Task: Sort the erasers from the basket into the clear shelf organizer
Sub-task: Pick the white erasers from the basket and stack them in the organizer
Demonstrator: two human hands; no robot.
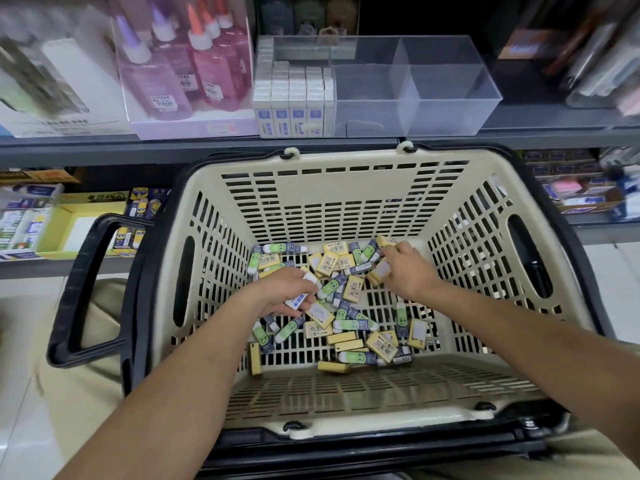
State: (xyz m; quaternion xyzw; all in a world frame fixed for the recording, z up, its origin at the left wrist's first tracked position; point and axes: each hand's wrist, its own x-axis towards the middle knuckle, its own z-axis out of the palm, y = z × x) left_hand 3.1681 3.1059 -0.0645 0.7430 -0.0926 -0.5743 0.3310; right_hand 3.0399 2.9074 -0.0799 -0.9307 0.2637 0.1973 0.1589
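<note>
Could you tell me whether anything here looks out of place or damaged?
Nothing looks damaged. The erasers lie jumbled in the basket, unsorted, while the clear organizer has only its left compartment filled.

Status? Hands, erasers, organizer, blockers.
Left hand grips white erasers; right hand grips a yellow eraser. Mixed erasers loose on basket floor. Clear organizer: left section stocked, others look bare. Nothing in the way.

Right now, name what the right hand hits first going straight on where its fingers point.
The piled erasers right at the right hand's fingertips; beyond them, probably the basket's far wall.
</note>
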